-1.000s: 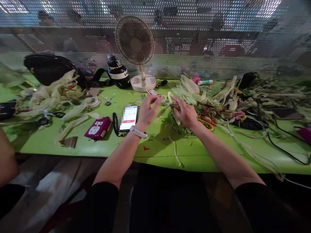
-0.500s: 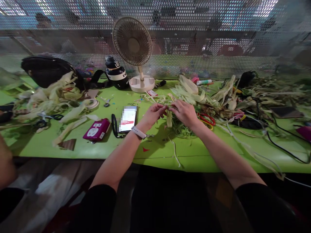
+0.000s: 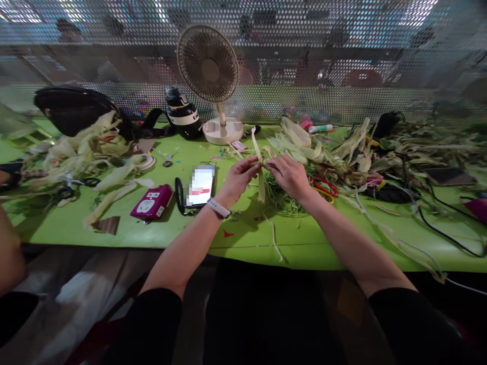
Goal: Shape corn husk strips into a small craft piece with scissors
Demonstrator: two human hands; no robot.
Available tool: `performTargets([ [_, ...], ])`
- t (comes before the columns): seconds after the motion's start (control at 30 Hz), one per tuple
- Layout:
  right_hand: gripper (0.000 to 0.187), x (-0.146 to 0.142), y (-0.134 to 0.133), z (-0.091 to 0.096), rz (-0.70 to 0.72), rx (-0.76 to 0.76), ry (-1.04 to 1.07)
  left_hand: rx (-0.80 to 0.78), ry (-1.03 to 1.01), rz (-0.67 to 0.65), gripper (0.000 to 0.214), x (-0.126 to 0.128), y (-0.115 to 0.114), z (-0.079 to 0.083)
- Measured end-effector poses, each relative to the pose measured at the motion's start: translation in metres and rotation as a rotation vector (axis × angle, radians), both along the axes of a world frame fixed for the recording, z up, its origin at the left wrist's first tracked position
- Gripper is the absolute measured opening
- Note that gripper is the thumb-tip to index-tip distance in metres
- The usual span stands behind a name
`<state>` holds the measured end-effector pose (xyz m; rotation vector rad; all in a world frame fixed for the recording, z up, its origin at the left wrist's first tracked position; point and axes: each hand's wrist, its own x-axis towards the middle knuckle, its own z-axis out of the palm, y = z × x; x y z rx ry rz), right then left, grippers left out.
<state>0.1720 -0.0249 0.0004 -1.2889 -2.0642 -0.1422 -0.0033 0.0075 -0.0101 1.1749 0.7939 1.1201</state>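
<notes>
Pinching one pale husk strip (image 3: 262,188) between fingertips, left hand (image 3: 238,177) and right hand (image 3: 291,175) meet above the bench (image 3: 243,238) middle, forearms outstretched; one phone (image 3: 200,185) lies left, one fan (image 3: 208,66) stands at the far edge.

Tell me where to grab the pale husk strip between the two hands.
Probably its hanging lower end: the husk strip hangs free below the left hand and right hand, which pinch its middle. Come from the near side, under the hands; husk piles crowd the far side.
</notes>
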Motion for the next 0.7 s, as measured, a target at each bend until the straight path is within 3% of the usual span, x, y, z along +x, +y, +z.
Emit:
performTargets([
  [0.17, 0.013, 0.002, 0.003, -0.004, -0.003, -0.026, 0.186, 0.02, -0.044, -0.071, 0.032, 0.002, -0.003, 0.002],
  [0.27, 0.011, 0.003, 0.006, -0.004, 0.079, -0.112, 0.283, 0.097, -0.044, -0.051, 0.036, 0.004, -0.002, 0.001],
  [0.4, 0.022, 0.004, 0.008, -0.001, 0.258, -0.403, 0.472, 0.153, -0.008, 0.031, 0.038, 0.003, 0.002, -0.002],
  [0.5, 0.033, 0.007, 0.008, 0.006, 0.339, -0.63, 0.593, 0.16, 0.005, 0.003, 0.036, 0.003, 0.002, -0.004],
  [0.7, 0.049, 0.012, 0.005, 0.019, 0.174, -0.62, 0.824, 0.156, 0.074, -0.177, 0.03, 0.005, -0.006, -0.004],
])
